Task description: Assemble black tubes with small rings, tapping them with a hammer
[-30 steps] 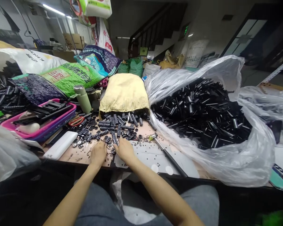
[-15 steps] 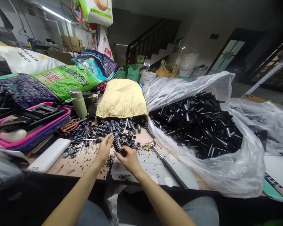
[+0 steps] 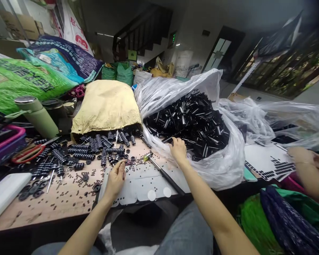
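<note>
A clear plastic bag (image 3: 225,173) is gaping at the right, with a white sheet (image 3: 134,189) lying beside it and a hammer (image 3: 167,176) resting there. The right hand (image 3: 178,150) is bending its fingers at the bag's mouth; the left hand (image 3: 116,179) is hanging over the sheet, fingers nearly together; whether either is gripping anything, I cannot tell. Black tubes (image 3: 188,124) are filling the bag; careful handling means pinching one singly, avoiding scattering the loose rings (image 3: 97,187).

I can't make out whether my left fingers (image 3: 120,169) pinch anything; the left edge crops the pink basket (image 3: 17,135).
</note>
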A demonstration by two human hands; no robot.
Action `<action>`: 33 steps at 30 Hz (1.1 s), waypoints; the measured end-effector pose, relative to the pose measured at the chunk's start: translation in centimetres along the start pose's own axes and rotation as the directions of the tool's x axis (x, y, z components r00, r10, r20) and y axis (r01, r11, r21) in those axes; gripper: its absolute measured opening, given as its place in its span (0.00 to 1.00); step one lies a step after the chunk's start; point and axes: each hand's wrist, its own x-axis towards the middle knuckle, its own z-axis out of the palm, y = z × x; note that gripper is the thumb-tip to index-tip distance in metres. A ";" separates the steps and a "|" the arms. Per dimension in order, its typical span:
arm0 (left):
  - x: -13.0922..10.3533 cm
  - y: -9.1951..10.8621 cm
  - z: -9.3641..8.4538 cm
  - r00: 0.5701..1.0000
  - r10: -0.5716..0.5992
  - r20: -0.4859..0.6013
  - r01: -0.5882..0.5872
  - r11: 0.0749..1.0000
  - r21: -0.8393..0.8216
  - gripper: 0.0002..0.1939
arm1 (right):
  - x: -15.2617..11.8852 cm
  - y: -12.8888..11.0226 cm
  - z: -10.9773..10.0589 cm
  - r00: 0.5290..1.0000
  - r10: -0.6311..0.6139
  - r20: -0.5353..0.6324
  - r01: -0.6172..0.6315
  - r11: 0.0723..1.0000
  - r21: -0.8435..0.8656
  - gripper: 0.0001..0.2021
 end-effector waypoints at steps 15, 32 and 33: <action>1.3 1.4 3.1 0.987 -0.159 0.018 0.160 0.973 -0.166 0.16 | -7.7 -1.5 6.1 0.900 0.312 0.306 -0.433 0.548 0.716 0.11; -2.1 -0.2 1.2 0.909 0.413 0.060 -0.409 0.854 0.321 0.13 | -13.4 -5.7 8.1 0.732 0.379 0.567 -0.662 0.592 0.460 0.30; -2.1 0.0 1.0 0.946 0.320 0.053 -0.324 0.920 0.218 0.16 | -13.2 -5.5 7.7 0.780 0.357 0.514 -0.596 0.675 0.435 0.34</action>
